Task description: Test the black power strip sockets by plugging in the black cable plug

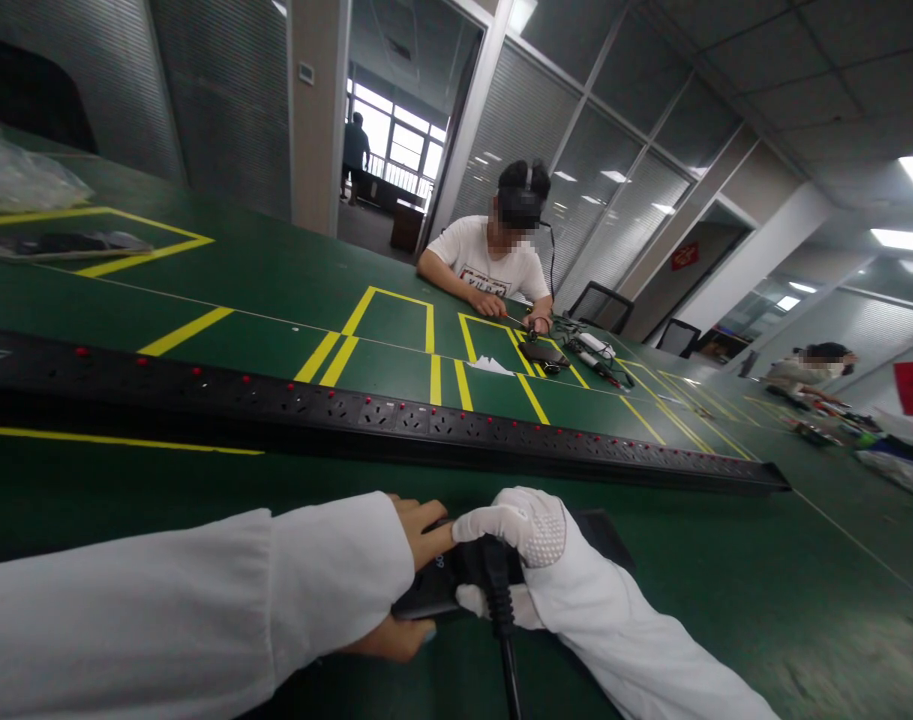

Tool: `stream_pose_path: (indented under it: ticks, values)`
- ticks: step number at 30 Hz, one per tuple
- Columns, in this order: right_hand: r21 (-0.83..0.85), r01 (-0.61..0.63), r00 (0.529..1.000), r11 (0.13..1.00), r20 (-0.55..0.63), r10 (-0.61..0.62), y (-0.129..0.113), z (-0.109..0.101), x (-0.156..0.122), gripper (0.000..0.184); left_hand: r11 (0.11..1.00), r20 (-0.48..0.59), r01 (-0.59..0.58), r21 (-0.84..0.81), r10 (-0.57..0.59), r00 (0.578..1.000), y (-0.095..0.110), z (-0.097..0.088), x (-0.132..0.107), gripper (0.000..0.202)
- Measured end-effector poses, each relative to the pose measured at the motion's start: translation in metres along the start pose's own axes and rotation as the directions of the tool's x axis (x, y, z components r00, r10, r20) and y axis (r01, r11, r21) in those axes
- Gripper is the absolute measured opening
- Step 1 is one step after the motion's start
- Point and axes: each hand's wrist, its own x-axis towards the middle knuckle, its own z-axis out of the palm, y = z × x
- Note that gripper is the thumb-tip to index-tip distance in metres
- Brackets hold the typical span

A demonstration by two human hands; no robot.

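My left hand (415, 570), bare below a white sleeve, grips the left end of a flat black device (437, 590) lying on the green table (276, 490). My right hand (520, 535), in a white dotted glove, is closed around a black plug (493, 570) pushed against the device; its black cable (510, 670) runs down toward me. Both hands sit close together near the table's front edge.
A long black power strip (396, 415) with red switches crosses the table just beyond my hands. Yellow tape marks bays on the green surface. A person in a white shirt (493, 265) works opposite with small tools; another person (812, 370) sits far right.
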Motion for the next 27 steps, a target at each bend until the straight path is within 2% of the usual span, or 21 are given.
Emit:
stream_pose_path:
  ticks: [5, 9, 14, 22, 27]
  values:
    - [-0.021, -0.009, 1.0, 1.0, -0.024, 0.009, 0.001, 0.001, -0.002, 0.033, 1.0, -0.018, -0.009, 0.03, 0.01, 1.0, -0.001, 0.002, 0.0, 0.059]
    - [-0.036, -0.043, 0.997, 0.998, -0.058, 0.041, 0.004, 0.003, -0.001, 0.044, 0.999, -0.029, -0.027, 0.033, 0.028, 0.999, -0.002, 0.002, -0.001, 0.055]
    - [-0.026, -0.07, 0.993, 0.997, -0.092, 0.068, 0.008, 0.004, 0.0, 0.046, 0.999, -0.018, -0.024, 0.044, 0.025, 1.0, -0.002, 0.003, 0.0, 0.049]
    - [0.124, -0.16, 0.974, 0.979, -0.139, 0.177, 0.01, 0.006, 0.001, 0.035, 0.998, 0.067, 0.041, -0.051, -0.037, 0.997, 0.0, -0.002, 0.001, 0.074]
    - [0.259, -0.25, 0.935, 0.933, -0.187, 0.302, 0.014, 0.008, -0.001, 0.032, 0.978, 0.072, 0.104, -0.181, -0.092, 0.993, 0.005, -0.011, -0.005, 0.09]
